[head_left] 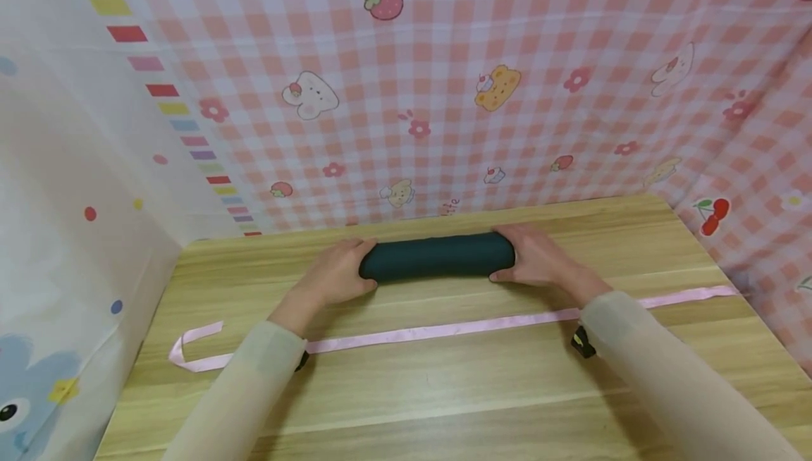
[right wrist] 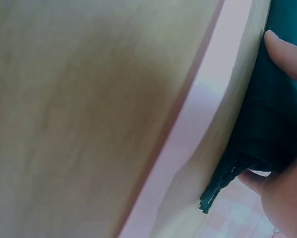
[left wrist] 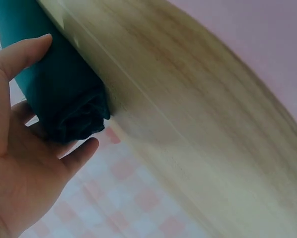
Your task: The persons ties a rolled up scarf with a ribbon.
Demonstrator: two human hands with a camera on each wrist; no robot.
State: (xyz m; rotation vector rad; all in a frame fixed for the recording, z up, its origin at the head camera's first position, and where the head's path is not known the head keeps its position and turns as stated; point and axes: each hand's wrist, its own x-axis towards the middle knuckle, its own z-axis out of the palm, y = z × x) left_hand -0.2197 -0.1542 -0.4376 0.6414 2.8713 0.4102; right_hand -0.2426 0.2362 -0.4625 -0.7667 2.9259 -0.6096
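Note:
A rolled-up dark green cloth (head_left: 438,258) lies crosswise toward the back of the wooden table, a hand at each end. My left hand (head_left: 339,272) grips its left end, thumb on the near side; the left wrist view shows the folded layers of that cloth end (left wrist: 81,119) between thumb and fingers. At the other end my right hand (head_left: 536,255) holds the roll with its thumb in front and fingers behind, and a frayed edge (right wrist: 208,196) hangs there. A long pink ribbon (head_left: 438,329) is stretched across the table in front of the roll, passing beneath both forearms.
The ribbon's left end (head_left: 197,334) folds back in a hook, and its right end (head_left: 720,293) reaches the table's right edge. Behind the wooden table (head_left: 419,404) hangs a pink checked curtain (head_left: 438,130). A white printed cloth (head_left: 76,165) covers the left side.

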